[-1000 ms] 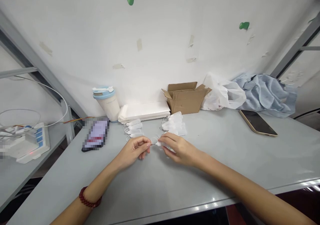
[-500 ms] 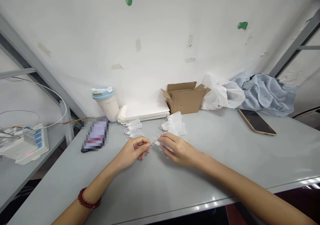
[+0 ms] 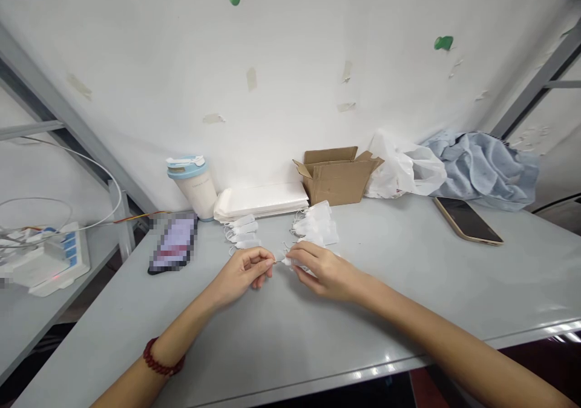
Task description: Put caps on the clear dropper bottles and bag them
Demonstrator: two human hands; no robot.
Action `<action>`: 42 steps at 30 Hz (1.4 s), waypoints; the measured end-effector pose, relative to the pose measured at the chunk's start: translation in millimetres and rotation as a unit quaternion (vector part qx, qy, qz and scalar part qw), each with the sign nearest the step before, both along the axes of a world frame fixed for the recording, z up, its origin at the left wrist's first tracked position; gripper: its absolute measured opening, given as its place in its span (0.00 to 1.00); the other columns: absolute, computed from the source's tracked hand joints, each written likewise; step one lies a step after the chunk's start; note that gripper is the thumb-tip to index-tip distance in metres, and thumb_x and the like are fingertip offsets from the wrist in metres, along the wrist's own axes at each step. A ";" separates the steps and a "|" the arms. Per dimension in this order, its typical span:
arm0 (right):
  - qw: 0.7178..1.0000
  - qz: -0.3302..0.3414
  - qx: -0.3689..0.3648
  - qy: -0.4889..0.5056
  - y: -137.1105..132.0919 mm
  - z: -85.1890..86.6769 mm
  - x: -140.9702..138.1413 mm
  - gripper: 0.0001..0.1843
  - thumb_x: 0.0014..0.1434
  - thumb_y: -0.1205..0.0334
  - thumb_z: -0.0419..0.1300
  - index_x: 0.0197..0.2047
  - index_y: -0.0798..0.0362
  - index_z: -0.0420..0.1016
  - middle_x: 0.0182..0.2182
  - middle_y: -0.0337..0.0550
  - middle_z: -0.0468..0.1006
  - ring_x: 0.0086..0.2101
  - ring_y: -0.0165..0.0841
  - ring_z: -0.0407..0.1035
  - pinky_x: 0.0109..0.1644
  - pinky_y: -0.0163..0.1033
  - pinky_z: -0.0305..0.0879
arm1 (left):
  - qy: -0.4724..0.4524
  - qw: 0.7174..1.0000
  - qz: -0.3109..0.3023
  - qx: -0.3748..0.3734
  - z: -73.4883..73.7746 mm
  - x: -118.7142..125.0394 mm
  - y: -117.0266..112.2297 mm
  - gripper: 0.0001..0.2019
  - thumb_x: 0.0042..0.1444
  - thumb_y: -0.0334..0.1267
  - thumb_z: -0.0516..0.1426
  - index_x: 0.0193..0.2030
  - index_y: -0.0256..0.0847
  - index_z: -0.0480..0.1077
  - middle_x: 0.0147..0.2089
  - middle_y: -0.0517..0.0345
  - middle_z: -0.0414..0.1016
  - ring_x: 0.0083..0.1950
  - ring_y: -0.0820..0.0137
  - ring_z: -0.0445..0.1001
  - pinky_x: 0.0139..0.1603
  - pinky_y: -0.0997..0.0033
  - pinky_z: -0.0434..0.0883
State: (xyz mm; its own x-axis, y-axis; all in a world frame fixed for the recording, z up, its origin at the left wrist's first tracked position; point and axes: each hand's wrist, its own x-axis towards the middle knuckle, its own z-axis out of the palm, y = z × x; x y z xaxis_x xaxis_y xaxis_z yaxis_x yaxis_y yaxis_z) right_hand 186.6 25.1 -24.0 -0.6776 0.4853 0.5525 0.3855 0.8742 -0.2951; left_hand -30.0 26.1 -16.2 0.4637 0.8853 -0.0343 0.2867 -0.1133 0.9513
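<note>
Near the middle of the table, my left hand (image 3: pixel 245 273) pinches a thin string or loop end between thumb and forefinger. The string runs to a small white tag-like piece (image 3: pixel 286 262), and my right hand (image 3: pixel 329 273) is closed on that piece, its fingers covering most of it. Just behind the left hand lies a column of similar translucent white tags (image 3: pixel 244 229) with thin loops pointing left. A second, overlapping pile of the same tags (image 3: pixel 321 221) lies behind my right hand, partly hidden by it.
Along the wall stand a blue-lidded cup (image 3: pixel 197 190), a stack of white envelope-like sheets (image 3: pixel 263 200), an open cardboard box (image 3: pixel 340 181), a white plastic bag (image 3: pixel 399 166) and bluish cloth (image 3: pixel 485 169). A phone (image 3: pixel 469 221) lies right, a pixelated item (image 3: pixel 175 243) left, a power strip (image 3: pixel 59 263) farther left.
Both hands keep nearly the same pose around the small tag and its string. The view has shifted very slightly; nothing else has visibly moved.
</note>
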 end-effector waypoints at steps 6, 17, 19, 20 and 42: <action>1.000 -0.001 -0.006 0.001 0.5 -1.1 0.1 0.12 0.61 0.71 0.48 0.47 0.57 0.64 0.38 0.53 0.72 0.39 0.37 0.68 0.40 0.41 0.70 | -0.003 1.000 0.001 -0.002 -1.0 0.3 -0.8 0.12 0.58 0.44 0.53 0.32 0.37 0.68 0.26 0.61 0.68 0.22 0.77 0.63 0.24 0.75 0.63; 1.000 0.003 -0.025 0.016 -3.0 -3.9 -3.0 0.11 0.61 0.72 0.48 0.47 0.57 0.64 0.38 0.53 0.71 0.38 0.36 0.67 0.40 0.40 0.69 | 0.001 1.000 0.024 -0.016 3.6 4.8 -7.6 0.12 0.56 0.43 0.55 0.28 0.37 0.68 0.21 0.63 0.66 0.21 0.77 0.62 0.24 0.75 0.63; 0.999 0.004 -0.030 0.015 -3.2 -4.7 -3.4 0.11 0.61 0.72 0.48 0.46 0.58 0.65 0.36 0.52 0.71 0.36 0.35 0.67 0.38 0.39 0.69 | -0.003 1.000 0.024 -0.018 1.3 5.1 -8.5 0.12 0.56 0.42 0.55 0.28 0.37 0.68 0.22 0.63 0.67 0.21 0.77 0.62 0.24 0.75 0.63; 0.999 0.007 -0.030 0.013 -3.3 -5.1 -3.4 0.10 0.62 0.72 0.48 0.45 0.58 0.65 0.36 0.52 0.71 0.35 0.34 0.67 0.37 0.38 0.69 | -0.006 0.999 0.024 -0.021 0.0 5.3 -8.8 0.12 0.56 0.42 0.55 0.28 0.37 0.68 0.22 0.63 0.67 0.21 0.77 0.62 0.24 0.75 0.63; 0.999 -0.006 -0.042 0.018 2.0 -5.4 -3.0 0.07 0.63 0.68 0.50 0.45 0.56 0.65 0.35 0.49 0.71 0.34 0.34 0.67 0.36 0.39 0.68 | -0.029 0.998 -0.001 -0.062 -1.2 -5.7 5.4 0.15 0.57 0.46 0.54 0.33 0.34 0.71 0.27 0.57 0.69 0.23 0.76 0.63 0.25 0.74 0.63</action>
State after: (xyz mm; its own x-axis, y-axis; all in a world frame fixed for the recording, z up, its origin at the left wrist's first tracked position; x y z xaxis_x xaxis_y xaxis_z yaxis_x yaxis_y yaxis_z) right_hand 183.6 27.1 -29.4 -0.6516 0.5392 0.5336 0.3833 0.8410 -0.3818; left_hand -35.7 31.5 -17.4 0.4689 0.8756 -0.1163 0.2312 0.0054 0.9729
